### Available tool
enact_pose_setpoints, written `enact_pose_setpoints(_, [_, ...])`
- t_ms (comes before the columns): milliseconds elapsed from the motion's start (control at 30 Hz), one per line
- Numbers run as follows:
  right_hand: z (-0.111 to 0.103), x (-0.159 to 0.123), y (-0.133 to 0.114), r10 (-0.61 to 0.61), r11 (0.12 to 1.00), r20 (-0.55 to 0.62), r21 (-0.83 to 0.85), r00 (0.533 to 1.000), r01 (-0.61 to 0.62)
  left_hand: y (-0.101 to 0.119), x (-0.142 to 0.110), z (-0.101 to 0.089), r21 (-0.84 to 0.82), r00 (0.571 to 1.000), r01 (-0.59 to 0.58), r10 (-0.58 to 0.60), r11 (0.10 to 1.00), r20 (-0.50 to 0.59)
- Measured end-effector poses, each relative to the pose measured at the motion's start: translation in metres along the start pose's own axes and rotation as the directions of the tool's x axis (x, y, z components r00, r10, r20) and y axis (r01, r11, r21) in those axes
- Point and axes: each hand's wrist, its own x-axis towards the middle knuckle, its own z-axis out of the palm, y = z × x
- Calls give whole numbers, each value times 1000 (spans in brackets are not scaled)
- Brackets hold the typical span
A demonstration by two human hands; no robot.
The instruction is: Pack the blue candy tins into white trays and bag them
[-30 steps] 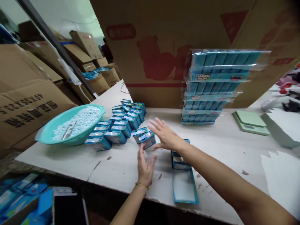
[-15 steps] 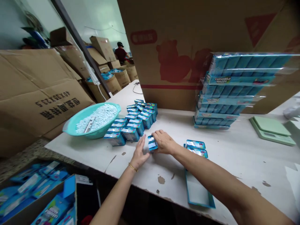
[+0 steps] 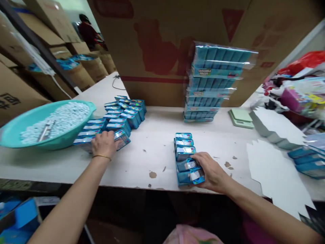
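My right hand [image 3: 212, 173] is closed around two small blue candy boxes [image 3: 191, 169], which lean over in the near end of a shallow blue tray [image 3: 176, 159]. Behind them, several more candy boxes [image 3: 184, 144] stand in a row in the same tray. At the left, my left hand [image 3: 104, 145] grips a candy box [image 3: 122, 139] that tilts at the front of a cluster of upright candy boxes [image 3: 119, 118]. The fingertips of this hand are partly hidden from view.
A turquoise basin [image 3: 15, 125] of pale blue candies with a metal scoop stands left. Wrapped packs marked CARAMELO [image 3: 208, 81] are stacked before a large carton [image 3: 157, 51]. A green scale [image 3: 241, 118] and white card sheets [image 3: 274, 176] lie right. Another person [image 3: 87, 32] is far back.
My right hand has carried two candy boxes from beside the cluster to the tray. My left hand has moved left onto a box at the cluster. The view has swung right.
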Motion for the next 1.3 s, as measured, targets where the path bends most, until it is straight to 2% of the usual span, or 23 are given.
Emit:
enact_pose_setpoints(133, [8,-3,8,58,997,-69,-49,996,-62,12,-24,-15,-156,995,-37,22,987,-101])
enact_pose_setpoints(233, [12,1,2,86,994,-92,-64,992,-92,28,-50,-32,-324,969,-152,76,934,-237])
enact_pose_setpoints(300, [15,3,0,98,991,-97,-85,990,-106,44,-72,-45,-433,951,-235,112,870,-289])
enact_pose_setpoints(467, [26,1,14,111,985,-18,-127,994,-113,85,-130,-67,-629,929,-369,260,684,-263])
enact_pose_setpoints(600, [25,-1,18,125,979,-1,-159,992,-124,103,-159,-70,-682,916,-388,338,620,-215])
enact_pose_setpoints(700, [23,3,7,113,961,33,-257,993,-101,108,-166,-71,-686,909,-400,357,608,-214])
enact_pose_setpoints(800, [30,10,-1,89,931,74,-360,993,-57,113,-167,-75,-673,896,-425,390,606,-214])
enact_pose_setpoints(933, [40,12,7,25,931,91,-364,996,10,122,-168,-83,-658,874,-461,434,595,-220])
enact_pose_setpoints(1033, [27,8,17,24,975,35,-222,999,-15,133,-167,-89,-657,851,-499,463,564,-249])
enact_pose_setpoints(1167, [-5,-4,19,140,985,-197,131,970,-116,158,-156,-92,-658,824,-539,493,526,-280])
enact_pose_setpoints(1233, [-14,-12,17,141,965,-219,248,965,-85,173,-149,-90,-643,816,-559,482,523,-317])
enact_pose_setpoints(1300, [-13,-19,15,104,959,-205,280,973,-43,188,-145,-85,-613,810,-581,459,536,-366])
